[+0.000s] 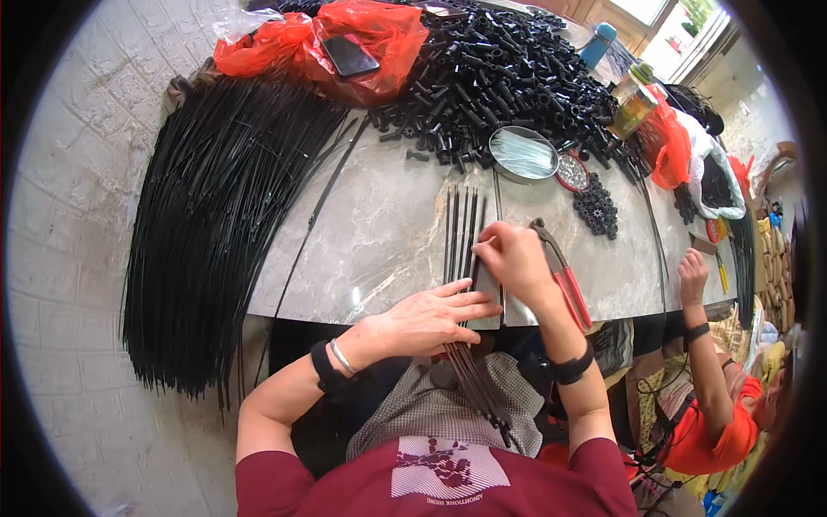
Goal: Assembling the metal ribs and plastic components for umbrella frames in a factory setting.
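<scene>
- The slim black rods [457,228] lie side by side on the pale, veined tabletop [379,233], their near ends reaching past its edge over the person's lap.
- The left hand [422,319] lies across these rods, its fingers extended and slightly spread over them.
- The right hand [519,258] is at the right side of the group, thumb and forefinger narrowed together beside the rightmost rod; whether they pinch it cannot be told.
- Pliers with red handles [572,297] lie just right of the right hand.
- Beyond the hands stands a round dish [527,179] of thin, pale sticks; small black ribbed pieces [596,207] lie clustered to its right.
- A large heap of black tubular parts [491,86] covers the far side.
- At left, a thick bundle of long black strands [207,233] hangs over the edge.
- A dark phone [351,55] rests on a red plastic bag [392,39].
</scene>
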`<move>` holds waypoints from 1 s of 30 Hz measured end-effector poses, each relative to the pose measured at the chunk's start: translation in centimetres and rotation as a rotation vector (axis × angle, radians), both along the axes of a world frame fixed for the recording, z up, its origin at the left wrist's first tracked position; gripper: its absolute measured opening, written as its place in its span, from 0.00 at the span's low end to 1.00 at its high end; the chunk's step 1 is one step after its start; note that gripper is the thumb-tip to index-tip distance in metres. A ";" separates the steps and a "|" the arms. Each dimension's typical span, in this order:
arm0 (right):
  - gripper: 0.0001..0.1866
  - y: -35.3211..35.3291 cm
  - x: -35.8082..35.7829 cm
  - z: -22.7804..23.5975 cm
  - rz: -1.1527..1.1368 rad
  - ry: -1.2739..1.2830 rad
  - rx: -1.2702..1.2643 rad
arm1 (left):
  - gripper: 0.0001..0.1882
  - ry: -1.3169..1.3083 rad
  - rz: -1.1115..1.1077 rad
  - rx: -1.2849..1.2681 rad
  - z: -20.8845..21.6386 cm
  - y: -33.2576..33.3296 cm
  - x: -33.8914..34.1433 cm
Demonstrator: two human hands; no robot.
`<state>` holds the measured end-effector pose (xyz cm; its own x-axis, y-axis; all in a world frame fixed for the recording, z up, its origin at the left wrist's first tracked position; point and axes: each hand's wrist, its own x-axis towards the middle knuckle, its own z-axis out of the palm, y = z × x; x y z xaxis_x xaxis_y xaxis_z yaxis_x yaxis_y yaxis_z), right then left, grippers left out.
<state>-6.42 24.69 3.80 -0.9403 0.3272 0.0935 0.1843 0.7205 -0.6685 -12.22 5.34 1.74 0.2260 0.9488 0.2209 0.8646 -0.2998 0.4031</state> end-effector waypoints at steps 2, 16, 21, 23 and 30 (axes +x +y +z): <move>0.08 -1.1 -0.7 -0.2 0.017 0.012 0.023 | 0.13 -0.005 -0.003 0.026 -0.2 0.0 0.0; 0.20 -1.0 -1.4 1.0 0.317 -0.099 0.350 | 0.26 0.037 -0.051 0.024 -0.1 0.7 -0.6; 0.26 1.1 -1.6 1.2 0.480 -0.098 0.244 | 0.31 0.075 -0.068 -0.045 -0.4 0.4 -0.5; 0.21 3.3 -2.6 3.1 0.358 -0.094 0.045 | 0.31 0.086 -0.064 -0.015 -0.6 0.3 -0.4; 0.08 13.5 -7.5 0.7 0.073 0.163 0.527 | 0.26 0.046 -0.051 -0.013 -0.1 0.4 -0.2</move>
<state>-13.92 38.23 4.45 -0.9184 0.1312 0.3731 0.0457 0.9722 -0.2295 -12.41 5.72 1.68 0.2840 0.9385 0.1966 0.8659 -0.3391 0.3677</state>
